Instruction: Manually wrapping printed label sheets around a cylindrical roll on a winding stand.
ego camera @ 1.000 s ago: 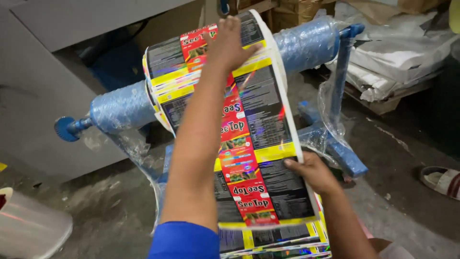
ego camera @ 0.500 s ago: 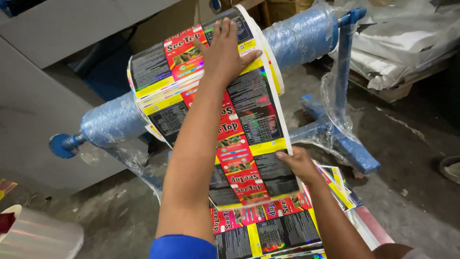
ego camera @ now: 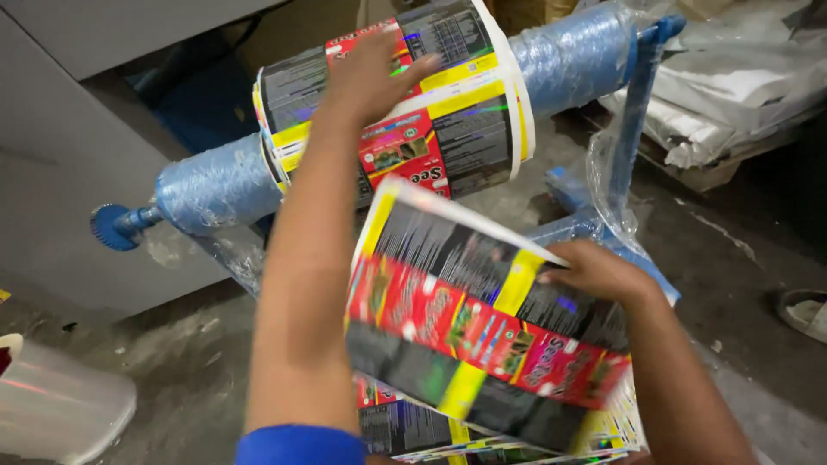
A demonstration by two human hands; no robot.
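Note:
A roll of printed packaging film (ego camera: 448, 129), black with red and yellow panels, sits on a blue plastic-wrapped shaft (ego camera: 215, 185) held by a blue stand (ego camera: 633, 129). My left hand (ego camera: 366, 77) lies flat on top of the roll with fingers spread. My right hand (ego camera: 594, 271) grips the edge of a loose length of the film (ego camera: 465, 331), which is lifted and folded over in front of the roll. More of the film is piled below (ego camera: 431, 430).
A grey cabinet wall (ego camera: 52, 172) stands at the left. A clear plastic container (ego camera: 52, 405) lies on the concrete floor at lower left. White sacks on a pallet (ego camera: 732, 95) sit at the right, and a sandal (ego camera: 801, 314) lies on the floor.
The strip that ran straight down from the roll has come away and my right hand has swung it up and across. My left hand stays on the roll.

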